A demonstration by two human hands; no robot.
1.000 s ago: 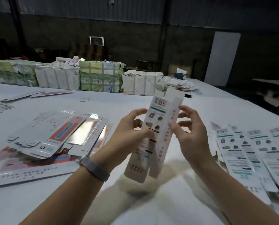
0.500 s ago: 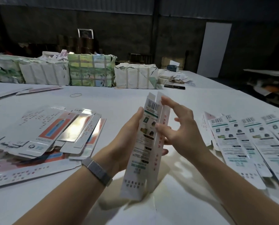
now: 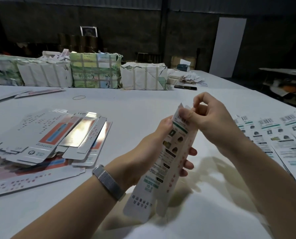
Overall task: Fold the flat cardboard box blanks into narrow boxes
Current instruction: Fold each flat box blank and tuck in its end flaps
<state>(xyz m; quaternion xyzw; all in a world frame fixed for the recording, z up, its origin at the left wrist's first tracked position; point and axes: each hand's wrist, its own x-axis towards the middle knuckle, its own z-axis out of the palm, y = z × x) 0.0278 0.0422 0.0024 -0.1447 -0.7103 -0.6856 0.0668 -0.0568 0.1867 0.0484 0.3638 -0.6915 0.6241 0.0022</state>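
A narrow white box (image 3: 162, 168) with green print and small pictures stands tilted in front of me, its lower end near the white table (image 3: 135, 109). My left hand (image 3: 149, 152) wraps round its middle from behind, fingertips showing on the right side. My right hand (image 3: 211, 118) pinches the flaps at the box's top end with thumb and curled fingers. A pile of flat blanks (image 3: 45, 142) with red, blue and silver panels lies at the left. A row of folded narrow boxes (image 3: 278, 140) with barcodes lies at the right.
Wrapped paper bundles (image 3: 94, 73) line the far side of the table, with a dark phone (image 3: 185, 87) and paper scraps beside them. A rubber band (image 3: 79, 97) lies on the table. A white panel (image 3: 227, 47) leans on the dark wall. I wear a watch (image 3: 107, 181) on my left wrist.
The box has come lower and more upright. My right hand moved from the box's side up to its top end and now pinches the flaps there. The left hand kept its hold.
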